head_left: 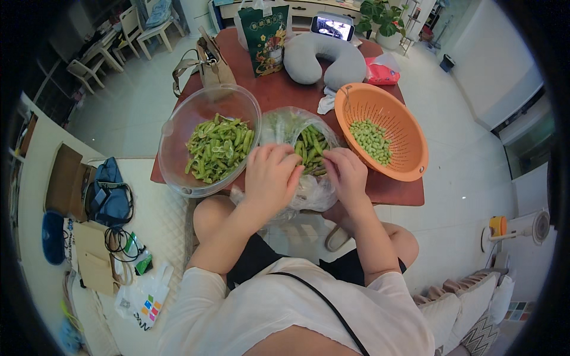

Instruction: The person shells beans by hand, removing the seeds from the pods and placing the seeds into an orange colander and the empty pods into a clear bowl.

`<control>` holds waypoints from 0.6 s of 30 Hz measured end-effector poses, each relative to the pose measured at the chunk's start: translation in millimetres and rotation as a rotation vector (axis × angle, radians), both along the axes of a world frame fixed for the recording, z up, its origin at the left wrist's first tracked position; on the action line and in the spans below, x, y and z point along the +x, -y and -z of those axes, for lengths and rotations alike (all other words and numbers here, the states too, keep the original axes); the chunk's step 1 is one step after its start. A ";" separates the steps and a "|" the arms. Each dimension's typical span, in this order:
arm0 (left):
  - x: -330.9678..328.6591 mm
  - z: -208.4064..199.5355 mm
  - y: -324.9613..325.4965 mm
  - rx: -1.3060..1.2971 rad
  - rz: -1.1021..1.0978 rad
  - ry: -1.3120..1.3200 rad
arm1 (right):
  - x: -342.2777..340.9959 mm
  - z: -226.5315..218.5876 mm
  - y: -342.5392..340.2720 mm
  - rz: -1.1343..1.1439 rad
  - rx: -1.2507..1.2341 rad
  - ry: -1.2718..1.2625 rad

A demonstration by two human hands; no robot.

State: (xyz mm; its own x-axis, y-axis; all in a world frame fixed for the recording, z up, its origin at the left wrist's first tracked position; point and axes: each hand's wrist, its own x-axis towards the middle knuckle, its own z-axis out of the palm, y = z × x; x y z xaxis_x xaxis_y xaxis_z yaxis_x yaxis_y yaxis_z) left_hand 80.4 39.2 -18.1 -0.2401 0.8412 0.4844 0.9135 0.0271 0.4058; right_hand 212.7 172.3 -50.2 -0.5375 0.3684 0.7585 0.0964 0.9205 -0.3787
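A thin clear plastic bag of whole green soybean pods lies at the table's near edge, its mouth spread. Over the bag's left side, my left hand has its fingers curled toward the thumb; what they hold, if anything, is hidden. My right hand pinches at a pod on the heap's right side. To the left, a large clear plastic bowl holds a pile of flattened, split-looking pods. Shelled green beans lie in an orange colander on the right, tilted toward me.
Toward the table's far side stand a beige handbag, a green paper bag, a grey neck pillow, a lit phone and a red tissue pack. A cushioned seat with bags is at left.
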 end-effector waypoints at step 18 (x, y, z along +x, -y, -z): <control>1.5 23.3 -9.0 -0.151 0.163 0.885 | 15.7 -30.2 -2.1 -0.024 0.268 0.345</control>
